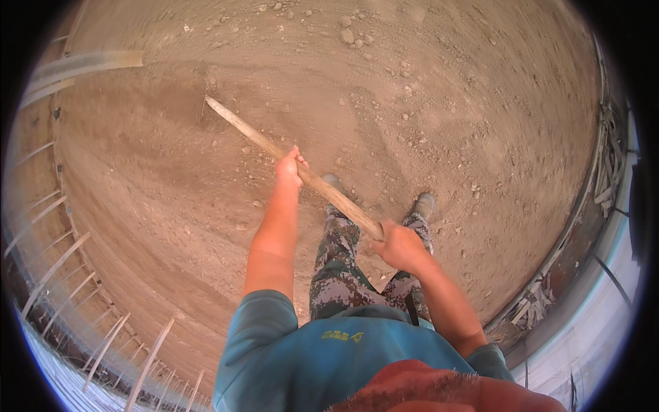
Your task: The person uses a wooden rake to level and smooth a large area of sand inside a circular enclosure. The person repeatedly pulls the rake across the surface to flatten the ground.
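Note:
A long pale wooden pole [335,198] slants across in front of me, from beside my right hip out to the far left. My left hand [291,167] is closed around its middle. Lower down, my right hand [399,244] wraps the near end, by my right thigh. The pole's far tip hangs over or touches the brown soil [274,82]; which of the two I cannot tell. Something thin and dark shows at that tip, too faint to name, so the tool's kind stays unclear.
Loose stones [347,36] and clods dot the dirt around my shoes. Along the left runs a row of thin wooden stakes [60,264], with a pale strip [103,62] farther up. Scrap wood [604,161] and a whitish sheet [587,309] line the right side.

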A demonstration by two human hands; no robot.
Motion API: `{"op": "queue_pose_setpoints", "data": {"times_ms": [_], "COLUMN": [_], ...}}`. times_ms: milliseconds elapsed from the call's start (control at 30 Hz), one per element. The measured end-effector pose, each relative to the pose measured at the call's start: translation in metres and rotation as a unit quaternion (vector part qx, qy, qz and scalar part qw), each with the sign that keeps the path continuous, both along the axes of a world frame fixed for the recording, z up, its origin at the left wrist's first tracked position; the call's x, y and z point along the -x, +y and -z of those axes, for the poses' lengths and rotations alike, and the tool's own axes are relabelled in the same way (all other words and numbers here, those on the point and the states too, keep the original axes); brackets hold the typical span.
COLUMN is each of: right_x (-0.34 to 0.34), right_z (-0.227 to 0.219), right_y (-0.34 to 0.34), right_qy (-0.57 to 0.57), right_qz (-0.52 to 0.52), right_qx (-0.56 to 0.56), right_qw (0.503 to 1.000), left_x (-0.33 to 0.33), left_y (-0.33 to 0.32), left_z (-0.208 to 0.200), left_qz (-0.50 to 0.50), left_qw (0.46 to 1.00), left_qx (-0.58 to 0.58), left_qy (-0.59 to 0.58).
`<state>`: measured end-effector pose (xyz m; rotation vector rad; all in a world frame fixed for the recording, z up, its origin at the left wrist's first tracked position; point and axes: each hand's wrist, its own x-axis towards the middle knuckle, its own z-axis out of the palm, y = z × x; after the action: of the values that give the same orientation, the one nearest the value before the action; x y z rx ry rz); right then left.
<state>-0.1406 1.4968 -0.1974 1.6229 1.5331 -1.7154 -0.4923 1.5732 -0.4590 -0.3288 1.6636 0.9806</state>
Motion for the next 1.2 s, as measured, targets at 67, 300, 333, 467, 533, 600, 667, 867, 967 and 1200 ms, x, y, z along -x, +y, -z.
{"op": "queue_pose_setpoints", "data": {"times_ms": [67,300,333,467,533,600,667,867,967,1200], "right_x": [-0.069,-0.3,-0.324,-0.353,-0.344,-0.332,-0.323,-0.28,-0.256,-0.259], "right_z": [-0.001,-0.023,-0.027,-0.048,-0.048,-0.049,-0.058,-0.072,-0.085,-0.048], "right_y": [-0.049,-0.204,-0.228,-0.27,-0.278,-0.282,-0.285,-0.312,-0.326,-0.398], "right_qy": [-0.019,-0.071,-0.078,-0.105,-0.117,-0.122,-0.125,-0.13,-0.115,-0.063], "right_qz": [0.019,0.067,0.074,0.07,0.05,0.035,0.028,-0.024,-0.02,0.018], "right_qx": [-0.004,0.019,0.031,0.053,0.039,0.032,0.032,0.047,0.049,0.013], "right_qw": [1.0,0.995,0.994,0.991,0.991,0.991,0.991,0.99,0.992,0.998], "left_x": [-0.053,-0.332,-0.364,-0.405,-0.394,-0.382,-0.372,-0.34,-0.324,-0.318], "left_y": [-0.032,-0.167,-0.183,-0.22,-0.231,-0.243,-0.256,-0.278,-0.296,-0.337], "left_z": [0.009,-0.032,-0.047,-0.069,-0.064,-0.052,-0.045,-0.051,-0.061,-0.045], "left_qz": [-0.01,-0.01,-0.007,-0.006,0.011,0.026,0.044,0.055,0.07,0.133], "left_qw": [0.999,0.997,0.997,0.995,0.996,0.996,0.996,0.997,0.996,0.989], "left_qx": [0.003,0.078,0.079,0.102,0.092,0.082,0.07,0.041,0.038,-0.006], "left_qy": [-0.036,0.013,0.026,0.021,-0.01,-0.012,-0.027,-0.034,-0.035,0.063]}}
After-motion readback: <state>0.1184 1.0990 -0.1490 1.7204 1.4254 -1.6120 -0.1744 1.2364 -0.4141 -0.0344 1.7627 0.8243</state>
